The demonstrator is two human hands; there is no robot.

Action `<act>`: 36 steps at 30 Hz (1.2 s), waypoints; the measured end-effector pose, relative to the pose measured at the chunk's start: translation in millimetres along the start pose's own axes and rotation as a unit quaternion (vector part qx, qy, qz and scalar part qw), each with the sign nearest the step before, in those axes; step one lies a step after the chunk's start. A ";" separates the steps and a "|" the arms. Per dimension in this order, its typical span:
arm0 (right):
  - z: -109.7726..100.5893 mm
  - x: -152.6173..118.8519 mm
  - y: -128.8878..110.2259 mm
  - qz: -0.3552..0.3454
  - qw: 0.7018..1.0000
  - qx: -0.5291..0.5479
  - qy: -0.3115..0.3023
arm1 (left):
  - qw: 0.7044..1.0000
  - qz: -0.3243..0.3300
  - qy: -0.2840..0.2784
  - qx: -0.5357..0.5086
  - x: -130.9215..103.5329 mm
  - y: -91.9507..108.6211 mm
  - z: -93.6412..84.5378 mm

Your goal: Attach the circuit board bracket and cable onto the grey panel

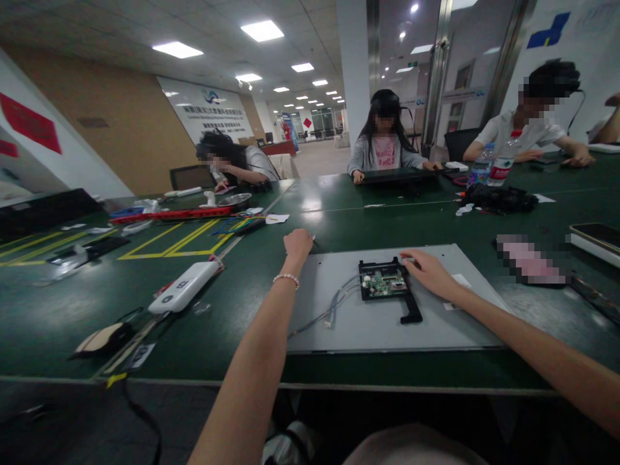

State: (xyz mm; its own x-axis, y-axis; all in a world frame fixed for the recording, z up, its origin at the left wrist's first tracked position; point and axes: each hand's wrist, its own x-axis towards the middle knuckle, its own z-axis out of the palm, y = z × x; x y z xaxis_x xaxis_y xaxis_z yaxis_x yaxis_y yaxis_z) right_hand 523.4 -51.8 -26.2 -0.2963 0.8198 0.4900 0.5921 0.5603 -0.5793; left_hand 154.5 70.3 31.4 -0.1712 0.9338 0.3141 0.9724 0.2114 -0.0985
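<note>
A flat grey metal panel (pixel 339 336) lies on the table in front of me. On it sits a black plastic bracket (pixel 411 310) holding a green circuit board (pixel 385 283). Thin grey cables (pixel 334 300) run left from the board across the panel. Over the panel's far left corner, my left hand (pixel 298 244) is closed; a small dark tip shows beside its fingers, too small to name. My right hand (pixel 429 272) has its fingers loosely stretched and apart, with the fingertips at the bracket's upper right corner. Whether they press on it is hard to see.
Left of the panel lie a white power bank (pixel 186 287) and a beige-and-black object (pixel 104 339). A pink-topped item (pixel 530 258) and a phone (pixel 598 239) are on the right. Bottles (pixel 504 161) stand farther back. Several people sit across the table.
</note>
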 end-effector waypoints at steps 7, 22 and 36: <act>-2.5 -1.1 -3.8 -0.027 0.999 -0.005 -0.024 | 0.999 0.027 -0.018 0.005 1.7 10.0 -1.2; -15.7 -7.8 -16.3 -0.058 0.981 0.049 -0.177 | 0.995 0.096 0.008 -0.030 -19.8 19.2 -31.6; -10.2 -14.1 -18.4 -0.065 0.985 0.050 -0.150 | 0.884 0.407 0.012 -0.230 -90.7 94.1 -66.0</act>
State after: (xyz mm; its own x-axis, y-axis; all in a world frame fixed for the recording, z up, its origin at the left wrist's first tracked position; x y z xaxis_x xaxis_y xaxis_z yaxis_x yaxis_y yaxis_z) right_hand 524.4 -74.9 -15.8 -0.5818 0.7306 0.3574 0.4630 0.6587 -0.5930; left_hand 271.9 -13.6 56.0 0.6128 0.7147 0.3372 0.7344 -0.6726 0.0911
